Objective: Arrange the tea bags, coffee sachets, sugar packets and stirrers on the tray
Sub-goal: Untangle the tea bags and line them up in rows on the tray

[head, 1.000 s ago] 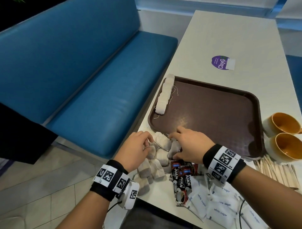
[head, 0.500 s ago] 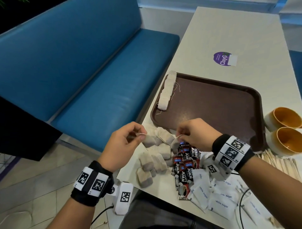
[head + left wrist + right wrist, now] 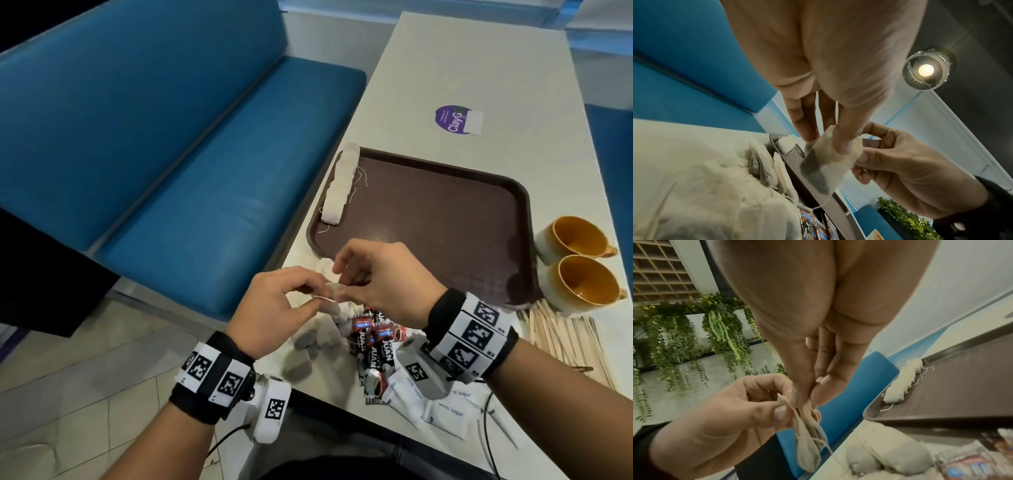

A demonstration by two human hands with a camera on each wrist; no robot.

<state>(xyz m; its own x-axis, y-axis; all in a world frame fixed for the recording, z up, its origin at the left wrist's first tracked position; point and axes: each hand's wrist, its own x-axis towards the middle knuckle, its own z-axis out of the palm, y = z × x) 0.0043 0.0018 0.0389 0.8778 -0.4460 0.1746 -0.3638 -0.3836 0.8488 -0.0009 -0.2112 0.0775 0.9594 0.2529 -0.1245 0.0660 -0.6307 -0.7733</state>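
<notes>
Both hands hold one tea bag (image 3: 330, 297) in the air above the loose pile of tea bags (image 3: 317, 337) at the table's near left edge. My left hand (image 3: 274, 308) pinches it (image 3: 827, 164) with thumb and fingers; my right hand (image 3: 376, 281) pinches its top edge (image 3: 807, 421). A string hangs from the bag. The brown tray (image 3: 445, 219) lies just beyond, with a row of tea bags (image 3: 340, 185) along its left side. Coffee sachets (image 3: 373, 346), white sugar packets (image 3: 442, 404) and wooden stirrers (image 3: 561, 335) lie on the table near me.
Two orange-lined mugs (image 3: 579, 263) stand right of the tray, beside the stirrers. A purple sticker (image 3: 457, 120) lies on the far table (image 3: 479, 61). A blue bench seat (image 3: 205, 178) runs along the table's left edge, with tiled floor below.
Both hands rose from the tea bag pile and came together. One tea bag left the pile and hangs between them now.
</notes>
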